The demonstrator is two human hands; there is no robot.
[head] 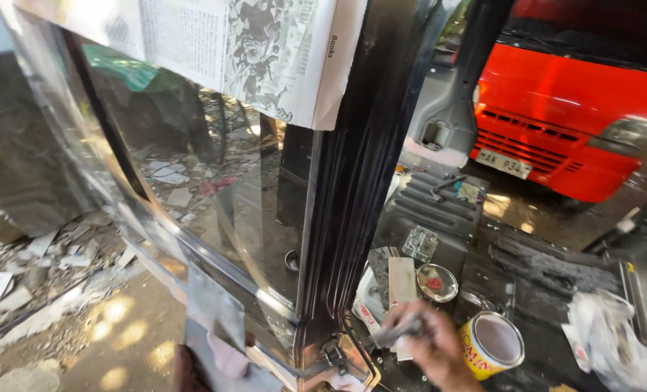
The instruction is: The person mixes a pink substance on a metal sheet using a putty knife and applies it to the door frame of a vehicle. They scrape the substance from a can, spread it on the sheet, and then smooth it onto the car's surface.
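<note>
The right hand [428, 341] pinches a grey scrap [396, 332] in its fingers near the open tin [492, 344], right of the glossy black door [352, 174]. Newspaper [229, 43] masks the window; left hand unseen.

Close head view, downward, door-facing

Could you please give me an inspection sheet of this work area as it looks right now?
Surface: dark ribbed vehicle floor, dirty.
Job's things: glossy black door frame; newspaper masking over the glass; open paint can.
Clutter: round lid, crumpled plastic bag, rubble.
Grippers: right hand holds a small blurred grey item; left hand barely visible at the bottom edge.
Cables: nothing seen.
Surroundings: red vehicle parked close.
</note>
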